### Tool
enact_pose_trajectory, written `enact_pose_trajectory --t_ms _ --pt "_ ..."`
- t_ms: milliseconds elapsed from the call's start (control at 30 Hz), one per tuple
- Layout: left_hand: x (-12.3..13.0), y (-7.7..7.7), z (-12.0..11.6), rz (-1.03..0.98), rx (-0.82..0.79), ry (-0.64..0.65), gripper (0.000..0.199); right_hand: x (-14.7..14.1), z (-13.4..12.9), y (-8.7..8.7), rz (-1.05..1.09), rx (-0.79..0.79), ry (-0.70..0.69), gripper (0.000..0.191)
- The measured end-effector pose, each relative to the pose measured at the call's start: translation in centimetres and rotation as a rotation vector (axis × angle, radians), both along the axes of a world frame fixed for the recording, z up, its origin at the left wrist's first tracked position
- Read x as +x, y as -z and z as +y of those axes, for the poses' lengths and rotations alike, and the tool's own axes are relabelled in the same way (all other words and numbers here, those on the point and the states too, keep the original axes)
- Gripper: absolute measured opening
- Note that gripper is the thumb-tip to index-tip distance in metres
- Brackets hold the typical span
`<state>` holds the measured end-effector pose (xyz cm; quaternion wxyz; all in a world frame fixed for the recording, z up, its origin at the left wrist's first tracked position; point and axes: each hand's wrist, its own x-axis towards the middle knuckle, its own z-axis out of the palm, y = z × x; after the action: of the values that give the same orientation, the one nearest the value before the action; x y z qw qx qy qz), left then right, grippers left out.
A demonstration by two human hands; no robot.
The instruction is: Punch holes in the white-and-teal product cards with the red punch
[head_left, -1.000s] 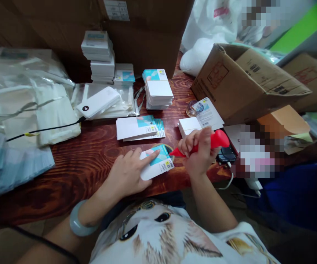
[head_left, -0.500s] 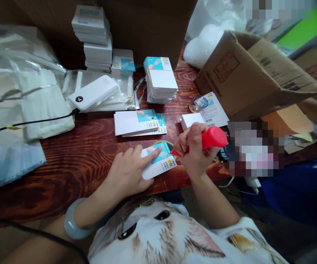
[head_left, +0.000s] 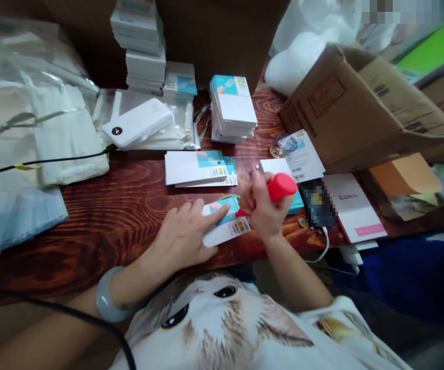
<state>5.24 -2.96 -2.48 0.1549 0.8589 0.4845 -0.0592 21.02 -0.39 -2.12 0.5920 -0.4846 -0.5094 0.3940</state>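
Note:
A white and turquoise printed card lies near the table's front edge. My left hand rests flat on it, fingers spread, the index finger pressing the turquoise picture and the thumb by the lower edge. Wrapped round a red squeeze bottle is my right hand, just right of the card. The bottle's pointed red tip is at the card's right part; whether it touches cannot be made out. Behind the card, a few similar cards lie overlapped. A small stack of white cards sits beyond my right hand.
Taller card stacks stand at the back. A white power bank with a black cable lies on plastic bags at left. To the right are a phone, a white Comix box and a large cardboard carton.
My right hand and the red bottle have shifted slightly left, the bottle tilting differently. My left hand stays on the card. Another person's arm at the far right has left the view.

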Motion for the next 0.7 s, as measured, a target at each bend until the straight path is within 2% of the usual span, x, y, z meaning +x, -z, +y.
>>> enact_pose_trajectory --t_ms 133,200,233,300,367,433,500,600,700 --pt "0.1 -0.4 0.2 0.021 -0.034 -0.005 0.079 1.7 -0.3 -4.6 0.253 0.198 0.111 0.045" --pt "-0.1 -0.2 0.3 0.008 -0.030 0.006 0.078 3.0 -0.4 -6.0 0.264 0.281 0.195 0.045" --pt "-0.4 0.0 0.3 -0.005 -0.025 0.018 0.078 3.6 -0.4 -6.0 0.254 0.284 0.240 0.043" --pt "-1.0 0.4 0.3 -0.039 0.000 0.039 0.079 5.0 -0.3 -4.9 0.200 0.179 0.283 0.038" --pt "-1.8 0.6 0.2 -0.080 0.076 0.043 0.081 6.3 -0.1 -2.5 0.076 -0.064 0.203 0.035" --pt "-2.7 0.4 0.0 -0.119 0.218 0.033 0.084 7.2 0.1 0.2 -0.093 -0.260 0.117 0.041" --pt "-3.5 -0.2 -0.2 -0.142 0.391 0.029 0.088 7.7 0.0 2.4 -0.254 -0.330 0.044 0.049" --pt "-4.3 -1.3 -0.5 -0.171 0.539 0.007 0.097 7.4 -0.2 3.6 -0.518 -0.225 0.047 0.058" --pt "-4.7 -1.7 -0.6 -0.307 0.481 -0.069 0.098 6.2 -0.4 2.9 -0.627 0.001 0.161 0.046"
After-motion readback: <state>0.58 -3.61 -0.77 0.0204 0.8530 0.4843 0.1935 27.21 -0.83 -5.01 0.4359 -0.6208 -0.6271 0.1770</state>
